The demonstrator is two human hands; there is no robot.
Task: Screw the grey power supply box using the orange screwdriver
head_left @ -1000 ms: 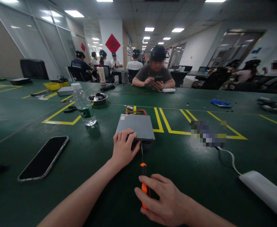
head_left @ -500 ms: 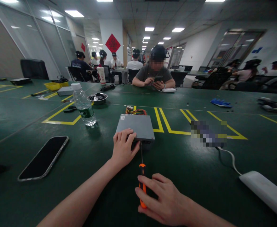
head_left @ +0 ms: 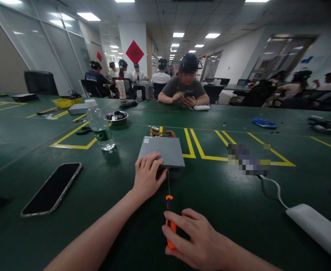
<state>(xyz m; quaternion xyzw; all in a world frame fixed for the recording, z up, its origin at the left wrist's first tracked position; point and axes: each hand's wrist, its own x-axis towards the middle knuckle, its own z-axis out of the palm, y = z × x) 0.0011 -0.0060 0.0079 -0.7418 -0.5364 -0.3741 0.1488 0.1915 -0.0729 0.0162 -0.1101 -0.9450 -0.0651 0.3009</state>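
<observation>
A grey metal box (head_left: 165, 150) with a bundle of coloured wires (head_left: 165, 132) behind it lies on the green table (head_left: 125, 233). My left hand (head_left: 148, 177) is closed on its left front corner, fingers on the top and thumb at the front face. In my right hand (head_left: 192, 239) is an orange and black screwdriver (head_left: 170, 226), gripped by the handle. Its thin shaft points away from me and meets the front face of the box beside my left thumb. The tip is hidden at the box.
Left of the box stand a water bottle (head_left: 101, 128) and a black phone (head_left: 52, 190). A metal bowl (head_left: 116, 118) is farther back. To the right lie a cabled device (head_left: 248, 160) and a white power bank (head_left: 316, 229). A person (head_left: 185, 86) sits opposite.
The screwdriver handle has turned slightly, and the fingers of my right hand have shifted a little on it. My left hand and the box have hardly moved.
</observation>
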